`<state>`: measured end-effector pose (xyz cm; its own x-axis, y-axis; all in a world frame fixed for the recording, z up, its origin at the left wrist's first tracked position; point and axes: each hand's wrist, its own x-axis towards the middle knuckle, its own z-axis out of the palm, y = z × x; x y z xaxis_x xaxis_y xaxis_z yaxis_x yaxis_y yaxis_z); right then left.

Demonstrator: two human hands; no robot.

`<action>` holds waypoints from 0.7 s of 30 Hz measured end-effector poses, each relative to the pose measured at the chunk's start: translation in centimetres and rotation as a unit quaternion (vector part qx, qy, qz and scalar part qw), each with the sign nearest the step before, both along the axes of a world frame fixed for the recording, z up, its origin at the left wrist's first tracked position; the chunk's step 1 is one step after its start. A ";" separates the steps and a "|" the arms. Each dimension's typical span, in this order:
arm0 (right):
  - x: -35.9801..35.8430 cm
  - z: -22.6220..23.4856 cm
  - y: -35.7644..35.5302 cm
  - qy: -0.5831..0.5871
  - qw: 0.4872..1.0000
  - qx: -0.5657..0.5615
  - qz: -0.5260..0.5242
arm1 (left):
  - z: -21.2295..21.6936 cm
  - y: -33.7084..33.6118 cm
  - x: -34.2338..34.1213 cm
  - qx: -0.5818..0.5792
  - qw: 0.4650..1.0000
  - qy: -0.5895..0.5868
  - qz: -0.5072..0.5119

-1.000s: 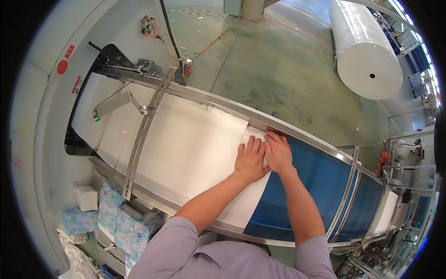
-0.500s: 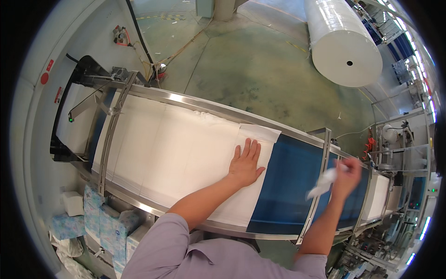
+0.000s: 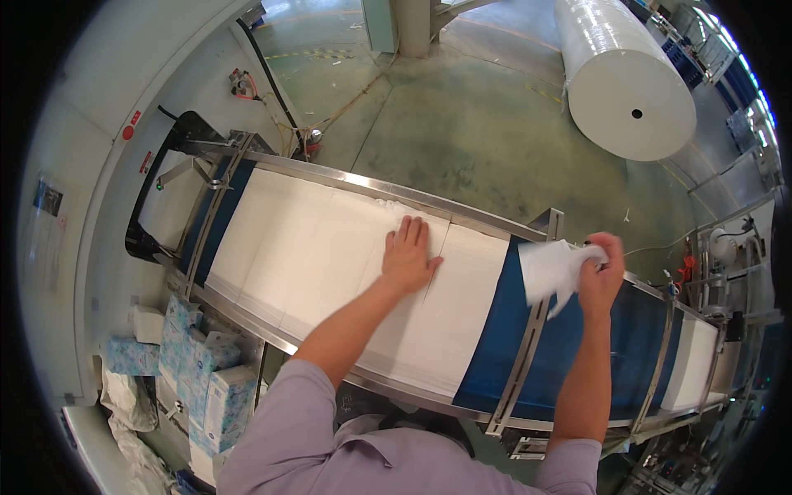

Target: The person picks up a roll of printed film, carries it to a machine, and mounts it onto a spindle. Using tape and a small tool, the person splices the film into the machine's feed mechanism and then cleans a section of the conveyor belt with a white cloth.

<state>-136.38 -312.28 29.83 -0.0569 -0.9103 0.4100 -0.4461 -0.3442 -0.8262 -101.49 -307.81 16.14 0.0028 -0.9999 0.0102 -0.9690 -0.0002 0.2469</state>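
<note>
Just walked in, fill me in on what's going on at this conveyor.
A person stands at a blue conveyor belt that carries a wide white tissue sheet stack. The left hand lies flat, palm down, on the stack near its cut end. The right hand is raised over the bare blue belt and grips a loose piece of white tissue that hangs from the fingers. A large white paper roll lies on the floor beyond the conveyor, and packed tissue bundles sit beside it at lower left.

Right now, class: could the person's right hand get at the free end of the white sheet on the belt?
Probably yes. The right hand is over the blue belt, near the sheet's end, with only the metal crossbar between, though its grip holds a torn white piece.
</note>
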 end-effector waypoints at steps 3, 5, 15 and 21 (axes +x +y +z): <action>-0.2 0.2 2.0 0.153 0.972 0.059 0.166 | -1.2 -0.7 0.2 -0.043 0.996 0.012 -0.081; 2.8 -1.6 2.4 0.248 0.949 0.081 0.176 | -2.2 -0.1 -1.3 -0.030 0.994 0.025 -0.102; 13.8 -11.9 -4.5 0.394 0.892 0.154 0.161 | -3.4 3.0 -11.0 -0.024 0.994 0.053 -0.092; 4.4 -7.9 -1.7 0.116 0.990 0.000 0.076 | -2.5 4.2 -14.8 0.070 0.983 0.067 -0.154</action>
